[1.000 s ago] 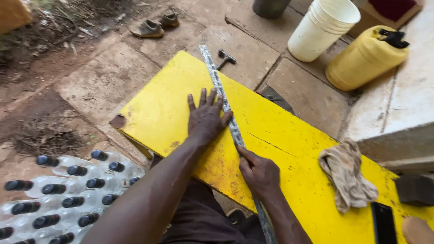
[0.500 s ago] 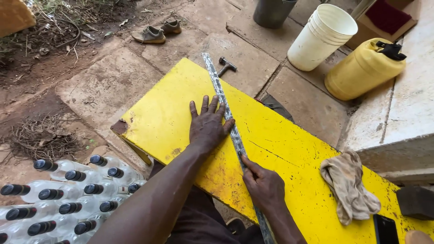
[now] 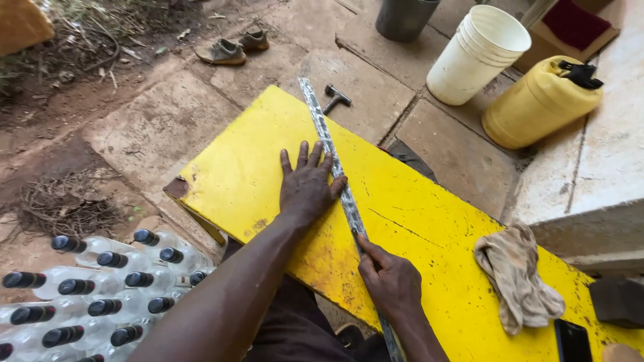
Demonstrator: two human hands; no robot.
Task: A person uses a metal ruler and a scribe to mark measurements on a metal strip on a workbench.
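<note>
On yellow board (image 3: 416, 221) — metal strip (image 3: 333, 157); left hand (image 3: 306, 184) pressing; right hand (image 3: 389, 281) alongside

A yellow counter (image 3: 416, 221), scuffed and chipped at one corner, carries a long metal strip (image 3: 335, 167) laid across it, a crumpled rag (image 3: 520, 278) near the far edge, and a dark phone (image 3: 572, 340) just beside the rag.

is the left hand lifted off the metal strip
No, the left hand lies flat on the yellow board, its fingers pressing the metal strip.
</note>
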